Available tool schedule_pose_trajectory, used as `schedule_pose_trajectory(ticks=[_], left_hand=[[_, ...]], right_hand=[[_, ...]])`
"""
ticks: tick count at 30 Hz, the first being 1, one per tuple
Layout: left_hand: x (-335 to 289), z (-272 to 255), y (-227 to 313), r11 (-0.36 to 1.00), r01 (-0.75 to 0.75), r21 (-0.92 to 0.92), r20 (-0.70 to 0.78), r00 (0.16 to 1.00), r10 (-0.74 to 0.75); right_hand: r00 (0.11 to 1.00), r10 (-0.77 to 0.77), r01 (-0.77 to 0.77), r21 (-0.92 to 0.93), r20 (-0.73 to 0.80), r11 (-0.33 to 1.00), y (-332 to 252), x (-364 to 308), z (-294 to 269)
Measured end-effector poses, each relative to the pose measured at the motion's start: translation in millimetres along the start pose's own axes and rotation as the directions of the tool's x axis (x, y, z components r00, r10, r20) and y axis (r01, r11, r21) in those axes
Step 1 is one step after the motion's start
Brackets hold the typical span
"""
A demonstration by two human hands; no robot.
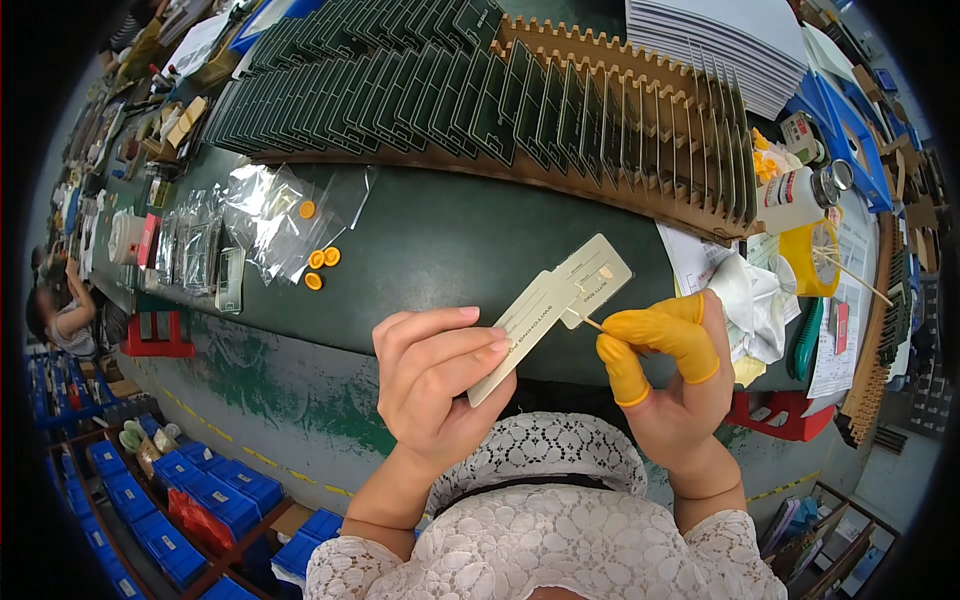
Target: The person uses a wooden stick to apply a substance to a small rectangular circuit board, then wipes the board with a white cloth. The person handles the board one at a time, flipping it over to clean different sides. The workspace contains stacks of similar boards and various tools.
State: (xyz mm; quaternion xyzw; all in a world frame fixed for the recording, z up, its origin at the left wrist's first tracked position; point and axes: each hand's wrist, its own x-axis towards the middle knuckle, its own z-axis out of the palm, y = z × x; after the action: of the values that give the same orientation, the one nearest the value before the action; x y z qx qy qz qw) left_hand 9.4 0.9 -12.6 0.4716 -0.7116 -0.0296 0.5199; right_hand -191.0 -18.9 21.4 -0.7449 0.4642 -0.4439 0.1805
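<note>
My left hand (440,380) grips the lower end of a pale, flat board (545,310) with printed lettering and a cut-out outline, thumb beneath and fingers on top. The board is tilted over the near edge of the green table. Yellow finger cots cover the thumb and some fingers of my right hand (675,360). Pinched between those fingertips is a thin wooden stick (592,322), whose far end meets the board near its notch. I cannot make out the stick's tip clearly.
Slotted brown cardboard racks (640,190) hold many upright dark green boards at the back. Loose yellow finger cots (324,258) lie by clear plastic bags (275,225). To the right are a white bottle (795,200), a yellow tape roll (808,258), a crumpled white cloth (755,310) and papers.
</note>
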Motion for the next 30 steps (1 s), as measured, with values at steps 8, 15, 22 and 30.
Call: schedule_pose_trajectory(ticks=[8,15,22,30], left_hand=[[-0.4,-0.2,-0.3,1.000,0.004,-0.005,-0.001,1.000,-0.004],[-0.1,0.4,-0.4,1.000,0.003,-0.003,-0.005,1.000,-0.003],[-5.1,2.8,-6.2,1.000,-0.016,-0.013,-0.047,0.999,0.015],[-4.7,2.5,-6.3,1.000,-0.021,-0.015,-0.045,0.999,0.020]], right_hand=[[1.000,0.007,-0.007,-0.019,-0.019,1.000,3.7,2.1,0.4],[1.000,-0.006,0.006,-0.015,0.006,1.000,0.7,2.3,-1.6],[1.000,0.007,-0.007,-0.010,-0.011,1.000,3.1,2.7,-2.4],[1.000,0.011,-0.011,-0.012,-0.027,1.000,4.0,4.8,-2.3]])
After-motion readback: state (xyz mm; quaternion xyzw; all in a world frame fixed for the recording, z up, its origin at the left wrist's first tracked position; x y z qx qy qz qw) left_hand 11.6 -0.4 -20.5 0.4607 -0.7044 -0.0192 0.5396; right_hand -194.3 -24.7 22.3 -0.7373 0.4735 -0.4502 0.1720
